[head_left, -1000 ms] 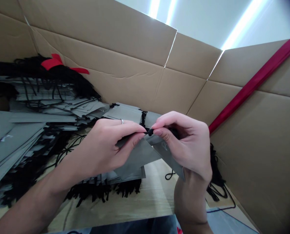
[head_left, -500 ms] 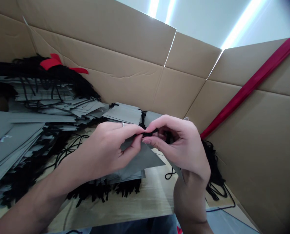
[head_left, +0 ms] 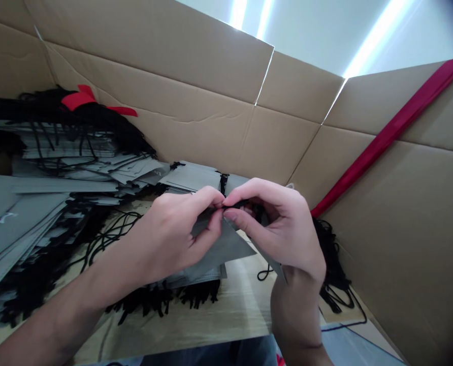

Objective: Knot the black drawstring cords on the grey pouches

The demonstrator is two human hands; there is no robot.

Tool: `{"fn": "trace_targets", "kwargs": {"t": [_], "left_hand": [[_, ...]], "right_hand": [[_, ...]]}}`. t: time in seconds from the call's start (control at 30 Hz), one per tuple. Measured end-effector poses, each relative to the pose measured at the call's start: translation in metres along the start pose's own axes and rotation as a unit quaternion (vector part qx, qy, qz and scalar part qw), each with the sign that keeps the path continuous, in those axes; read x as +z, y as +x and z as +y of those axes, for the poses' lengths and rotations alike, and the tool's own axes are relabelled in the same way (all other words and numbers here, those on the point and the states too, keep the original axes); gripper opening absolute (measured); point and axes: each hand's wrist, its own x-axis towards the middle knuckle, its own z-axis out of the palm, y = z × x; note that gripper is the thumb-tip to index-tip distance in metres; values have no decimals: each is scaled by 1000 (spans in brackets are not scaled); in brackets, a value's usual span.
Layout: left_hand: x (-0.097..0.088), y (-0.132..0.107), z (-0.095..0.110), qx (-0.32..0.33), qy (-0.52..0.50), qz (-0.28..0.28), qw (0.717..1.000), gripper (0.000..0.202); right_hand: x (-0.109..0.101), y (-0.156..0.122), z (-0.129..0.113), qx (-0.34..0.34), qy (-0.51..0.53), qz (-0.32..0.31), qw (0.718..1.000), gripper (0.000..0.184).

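Between my two hands a short stretch of black cord shows. My left hand is closed, thumb and forefinger pinching the cord's left part; the very tips are partly hidden. My right hand pinches the same cord with thumb and forefinger, its other fingers curled behind. Fingertips of both hands nearly meet. Below the fingers hangs a grey sheet, apparently of card or paper, its pointed corner toward the right. Beneath it lies a pile of grey sheets with black cord ends along the near edge.
At left are stacks of grey sheets with black cords, and a black cord bundle tied with red ribbon. More black cords lie at right. Cardboard walls surround the table; a dark red strip crosses the right wall.
My left forefinger has bent more and its fingertips have come closer to the right ones, so less cord shows between them. The right hand has shifted very slightly left.
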Motion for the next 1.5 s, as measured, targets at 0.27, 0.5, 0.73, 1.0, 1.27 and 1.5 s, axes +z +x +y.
{"fn": "trace_targets", "kwargs": {"t": [0.27, 0.5, 0.73, 1.0, 1.27, 1.5], "left_hand": [[3, 2, 6, -84, -197, 14, 977, 6], [7, 3, 7, -82, -137, -5, 987, 7], [1, 7, 2, -14, -92, -58, 994, 27], [-4, 5, 0, 40, -163, -9, 986, 29], [-7, 5, -1, 51, -149, -10, 987, 25], [-1, 2, 1, 88, 14, 60, 994, 23]], "right_hand": [[1, 0, 0, -16, 21, -9, 1000, 12], [0, -1, 1, -22, 27, -11, 999, 13], [0, -1, 2, -12, 7, 4, 1000, 13], [8, 0, 2, 17, 152, 78, 985, 21], [6, -2, 6, 16, 155, 71, 985, 23], [5, 2, -5, 73, 179, 26, 981, 33]]}}
